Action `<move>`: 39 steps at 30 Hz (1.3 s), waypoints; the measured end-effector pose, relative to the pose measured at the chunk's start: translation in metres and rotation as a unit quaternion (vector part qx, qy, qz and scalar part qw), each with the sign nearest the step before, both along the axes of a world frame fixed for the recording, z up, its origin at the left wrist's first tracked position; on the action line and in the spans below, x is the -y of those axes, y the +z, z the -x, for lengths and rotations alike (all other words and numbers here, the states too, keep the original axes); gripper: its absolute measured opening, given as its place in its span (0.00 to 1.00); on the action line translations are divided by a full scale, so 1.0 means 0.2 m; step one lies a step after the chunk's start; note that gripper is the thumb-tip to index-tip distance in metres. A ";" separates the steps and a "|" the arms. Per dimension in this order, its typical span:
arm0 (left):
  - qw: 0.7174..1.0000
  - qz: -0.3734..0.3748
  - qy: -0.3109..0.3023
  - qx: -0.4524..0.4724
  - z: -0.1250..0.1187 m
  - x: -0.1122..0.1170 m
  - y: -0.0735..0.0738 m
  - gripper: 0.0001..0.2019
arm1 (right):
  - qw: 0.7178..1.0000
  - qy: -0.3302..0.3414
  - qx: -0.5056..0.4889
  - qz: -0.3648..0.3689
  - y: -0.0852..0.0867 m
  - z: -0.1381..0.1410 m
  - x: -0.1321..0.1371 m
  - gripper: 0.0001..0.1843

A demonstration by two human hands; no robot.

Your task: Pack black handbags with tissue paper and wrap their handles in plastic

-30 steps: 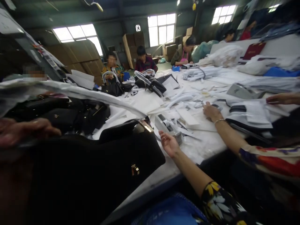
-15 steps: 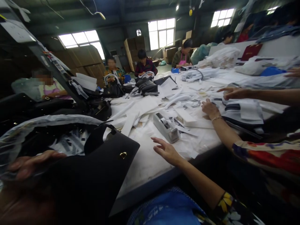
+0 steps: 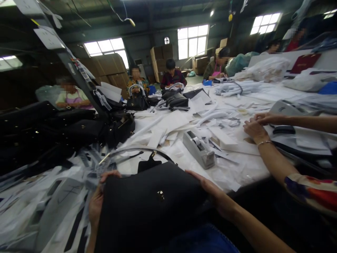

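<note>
A black handbag [image 3: 147, 203] with a small gold clasp lies in front of me at the table's near edge. My left hand [image 3: 96, 202] grips its left side, fingers curled over the top edge. On the bag's right top corner rests my right hand [image 3: 212, 191], fingers wrapped over it. The bag's handle [image 3: 137, 151] arches up behind, wrapped in clear plastic.
A grey tape dispenser [image 3: 199, 149] stands just beyond the bag. White paper strips litter the table [image 3: 184, 119]. Black bags [image 3: 52, 130] are stacked at the left. A co-worker's hands [image 3: 256, 124] work at the right; other people sit at the far end.
The bag came down from the left and now lies flat before me. My right hand moved from the bare table onto the bag's right corner; my left hand shifted to its left side.
</note>
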State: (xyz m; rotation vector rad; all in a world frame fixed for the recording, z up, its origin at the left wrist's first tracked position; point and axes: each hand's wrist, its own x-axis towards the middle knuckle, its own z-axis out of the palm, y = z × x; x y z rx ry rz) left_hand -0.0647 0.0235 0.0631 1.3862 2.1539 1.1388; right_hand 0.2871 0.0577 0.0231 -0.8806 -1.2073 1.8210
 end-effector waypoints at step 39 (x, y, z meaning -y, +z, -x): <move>0.797 -0.074 -0.379 -0.464 -0.23 0.17 -0.45 0.34 | 0.678 0.220 0.420 -0.561 -0.27 0.13 -0.13 0.43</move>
